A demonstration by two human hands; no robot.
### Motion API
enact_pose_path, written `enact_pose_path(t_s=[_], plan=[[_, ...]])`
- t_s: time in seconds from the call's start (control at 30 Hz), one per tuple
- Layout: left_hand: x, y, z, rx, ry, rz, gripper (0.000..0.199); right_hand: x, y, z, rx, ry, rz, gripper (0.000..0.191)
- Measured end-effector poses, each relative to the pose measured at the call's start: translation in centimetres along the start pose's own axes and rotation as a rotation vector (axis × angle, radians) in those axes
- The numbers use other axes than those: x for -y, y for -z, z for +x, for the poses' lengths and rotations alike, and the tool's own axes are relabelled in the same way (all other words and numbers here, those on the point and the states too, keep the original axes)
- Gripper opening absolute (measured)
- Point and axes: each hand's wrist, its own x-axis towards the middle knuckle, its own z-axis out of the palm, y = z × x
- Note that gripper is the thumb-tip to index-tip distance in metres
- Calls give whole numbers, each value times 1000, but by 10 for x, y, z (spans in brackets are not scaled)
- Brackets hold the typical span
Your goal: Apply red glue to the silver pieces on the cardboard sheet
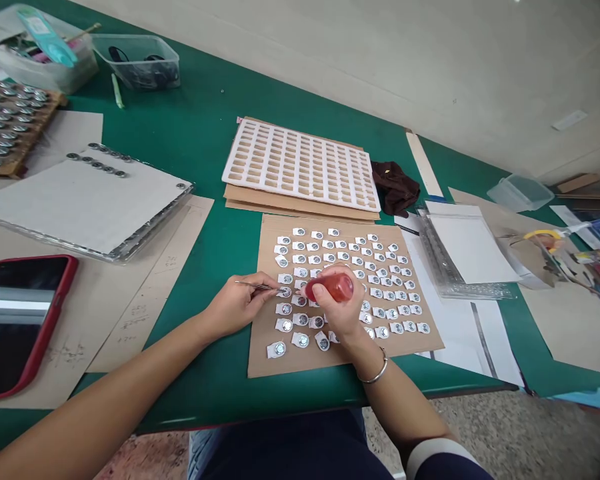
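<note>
Rows of small round metallic pieces on white paper tabs lie on a brown cardboard sheet [275, 363]. My left hand [240, 303], at the sheet's left edge, pinches thin metal tweezers [250, 285], whose tips are at one round piece [285, 292] in the left column. My right hand [343, 307] is wrapped round a small red bottle [336, 287], tilted with its nozzle toward the left, close to the tweezer tips. Whether the nozzle touches the piece cannot be made out. Several pieces are hidden under my right hand.
Behind the sheet lies a white slotted tray [300, 163] on cardboard, beside a dark cloth [395, 187]. A red-cased phone [23, 320] and a white board [90, 200] are at left. Plastic containers [150, 67] stand at the back left; a clear sleeve [460, 253] lies at right.
</note>
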Motion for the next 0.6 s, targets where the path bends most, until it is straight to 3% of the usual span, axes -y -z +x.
enact_pose_path(t_s=[0.2,0.6], plan=[[0,1,3,13,5,-6,19,-4,-4,-1,79,41,-78,26],[-7,6,7,49,117,-98,17,-7,-12,-1,107,157,-85,23]])
